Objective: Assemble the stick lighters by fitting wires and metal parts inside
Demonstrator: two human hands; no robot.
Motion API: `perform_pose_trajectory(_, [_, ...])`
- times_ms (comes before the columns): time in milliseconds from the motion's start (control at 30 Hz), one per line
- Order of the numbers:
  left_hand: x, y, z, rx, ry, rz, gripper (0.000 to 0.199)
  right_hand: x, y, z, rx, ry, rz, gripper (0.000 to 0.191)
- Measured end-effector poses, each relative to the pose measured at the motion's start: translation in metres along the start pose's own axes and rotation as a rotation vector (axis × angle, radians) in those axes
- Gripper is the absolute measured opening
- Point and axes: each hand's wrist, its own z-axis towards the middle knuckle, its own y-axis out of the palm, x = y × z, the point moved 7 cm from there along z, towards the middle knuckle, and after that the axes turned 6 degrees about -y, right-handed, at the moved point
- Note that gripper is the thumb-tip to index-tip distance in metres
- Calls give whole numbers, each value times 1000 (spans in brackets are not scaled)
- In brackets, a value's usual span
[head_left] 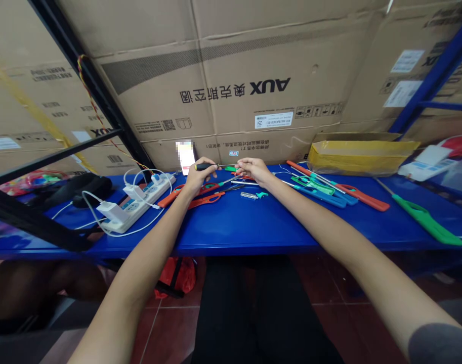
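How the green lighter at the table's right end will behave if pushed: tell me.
The green lighter would probably slide or swivel rather than roll, given its broad, flattish body. Its thin, straight metal neck suggests stiffness. It's likely light, since the body looks like plastic.

1. Left hand [201, 177] and left forearm [143, 263]: bare; forearm tapers toward the wrist, above the worktop [231, 227].
2. Right hand [254, 169] and right forearm [325, 230]: bare; same tapered form.
3. Dark grey area [439, 345], right arm, near side of the worktop: rounded edge; sleeve fabric unconfirmed.
4. Trousers [225, 323], below the worktop's front edge: black, plain.
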Motion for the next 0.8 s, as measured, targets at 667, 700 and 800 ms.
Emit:
perform_pose_trajectory(667, [1, 1, -2, -15, -20, 88, 40, -1, -5, -3, 21, 23, -18, 8])
perform_pose_trajectory(700, [1, 1, -2, -13, -15, 89, 40, -1, -5, -3, 24, 26, -14, 9])
perform_pose_trajectory(800, [0, 0, -1, -9, -2, 94, 39, -3, -6, -4, 29, 29, 0, 8])
